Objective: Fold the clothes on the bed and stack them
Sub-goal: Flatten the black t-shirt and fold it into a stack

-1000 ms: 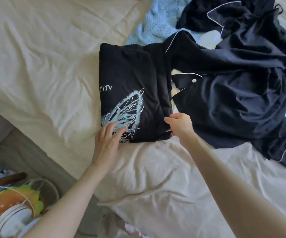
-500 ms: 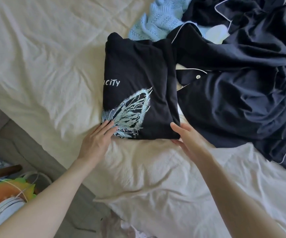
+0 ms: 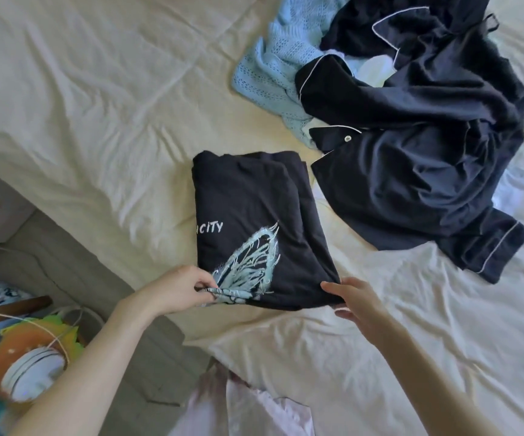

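Folded black T-shirt [image 3: 254, 221] lay on the cream bed sheet [image 3: 97, 105], close to the near edge of the bed, w/ a pale blue butterfly print [image 3: 251, 262] and white "CITY" lettering facing up. Left hand [image 3: 175, 289] was pinched shut on the shirt's near left corner, thumb & fingers bunching the fabric right at the bottom of the butterfly. Right hand [image 3: 356, 298] sat at the near right corner, fingers spread and mostly straight, tips touching the shirt's edge; lower fingers looked tucked under the hem, but couldn't tell if it actually gripped anything.

Just beyond the shirt, to the right, a navy pyjama top [image 3: 411, 152] w/ white piping and a white button lay crumpled & unfolded, apart from the T-shirt by a thin strip of sheet. A light blue knit [image 3: 270, 73] poked out from under its left side, further up the bed.

Off the bed on the left: floor clutter, incl. an orange-and-green object [image 3: 24, 363] w/ a white round face, partly blurred. Pale pink fabric [image 3: 254, 410] showed at the bottom edge of the view.
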Demonstrator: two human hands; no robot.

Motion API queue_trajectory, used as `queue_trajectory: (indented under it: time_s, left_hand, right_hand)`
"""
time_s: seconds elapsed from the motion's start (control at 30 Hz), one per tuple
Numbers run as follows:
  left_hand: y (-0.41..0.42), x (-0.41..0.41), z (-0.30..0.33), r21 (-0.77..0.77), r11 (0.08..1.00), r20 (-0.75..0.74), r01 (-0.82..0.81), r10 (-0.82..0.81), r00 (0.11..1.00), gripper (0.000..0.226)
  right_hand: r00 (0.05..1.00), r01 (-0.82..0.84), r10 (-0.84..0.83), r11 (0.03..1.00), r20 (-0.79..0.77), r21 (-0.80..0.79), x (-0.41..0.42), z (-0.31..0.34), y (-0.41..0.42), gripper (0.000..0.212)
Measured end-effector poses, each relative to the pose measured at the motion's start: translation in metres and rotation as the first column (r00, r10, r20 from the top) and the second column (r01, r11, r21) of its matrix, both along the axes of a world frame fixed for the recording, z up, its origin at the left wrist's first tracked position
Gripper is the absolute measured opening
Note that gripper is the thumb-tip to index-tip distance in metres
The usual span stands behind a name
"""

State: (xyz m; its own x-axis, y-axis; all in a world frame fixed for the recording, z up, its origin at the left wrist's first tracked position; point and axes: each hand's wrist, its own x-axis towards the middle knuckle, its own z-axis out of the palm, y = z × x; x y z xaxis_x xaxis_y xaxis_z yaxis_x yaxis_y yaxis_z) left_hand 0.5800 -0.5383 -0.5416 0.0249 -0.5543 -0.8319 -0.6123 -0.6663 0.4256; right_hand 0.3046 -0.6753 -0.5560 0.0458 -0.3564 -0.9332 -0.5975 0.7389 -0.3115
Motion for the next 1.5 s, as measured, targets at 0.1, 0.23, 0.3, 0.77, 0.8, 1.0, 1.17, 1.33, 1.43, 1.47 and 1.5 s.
queue_trajectory:
  time_s: [0.1,0.23,0.3,0.77,0.8,1.0,1.17,1.33,1.43,1.47,1.5]
  left_hand:
    - [0.01,-0.001,0.017,0.034,0.989,-0.168,-0.144,0.148,0.975,0.018]
    - [-0.01,0.02,0.032,-0.204,0.929,-0.102,-0.309,0.293,0.951,0.024]
    - [-0.028,0.035,0.036,-0.34,0.844,-0.064,-0.415,0.42,0.905,0.027]
    - [-0.082,0.027,-0.036,-0.674,0.733,0.393,-0.092,0.461,0.795,0.052]
    - [-0.075,0.016,-0.042,-0.668,0.739,0.489,0.089,0.345,0.801,0.049]
    - [-0.08,0.021,-0.097,-0.479,0.85,0.598,0.22,0.132,0.791,0.056]
    - [-0.083,0.023,-0.127,-0.386,0.891,0.636,0.238,0.07,0.768,0.058]
    - [-0.087,0.029,-0.104,-0.383,0.903,0.531,0.196,0.042,0.846,0.062]
    - [-0.077,0.034,-0.081,-0.64,0.768,0.373,0.028,0.278,0.885,0.051]
    - [-0.073,0.035,-0.076,-0.704,0.707,0.325,-0.065,0.402,0.856,0.046]
    - [-0.07,0.035,-0.074,-0.738,0.654,0.281,-0.164,0.52,0.806,0.039]
  right_hand:
    - [1.0,0.017,-0.017,0.998,0.003,-0.063,-0.007,0.02,0.001,0.013]
    - [0.987,0.121,-0.091,0.96,0.129,-0.251,0.024,0.037,-0.027,0.013]
    - [0.971,0.179,-0.124,0.943,0.203,-0.281,0.049,0.042,-0.05,0.009]
    - [0.842,-0.428,0.444,0.204,-0.307,-0.88,0.145,-0.019,-0.061,0.04]
    - [0.742,-0.521,0.524,0.056,-0.419,-0.852,0.14,-0.027,-0.051,0.041]
    - [0.415,-0.806,0.605,-0.102,-0.68,-0.583,0.136,-0.086,-0.077,0.059]
    - [0.425,-0.815,0.669,-0.01,-0.61,-0.579,0.143,-0.113,-0.081,0.061]
    - [0.452,-0.8,0.758,0.111,-0.47,-0.59,0.143,-0.092,-0.094,0.059]
    - [0.815,-0.513,0.512,0.421,-0.271,-0.748,0.128,-0.073,-0.101,0.045]
    - [0.907,-0.399,0.343,0.523,-0.243,-0.753,0.121,-0.07,-0.103,0.04]
    - [0.951,-0.309,0.205,0.647,-0.231,-0.697,0.115,-0.067,-0.106,0.037]
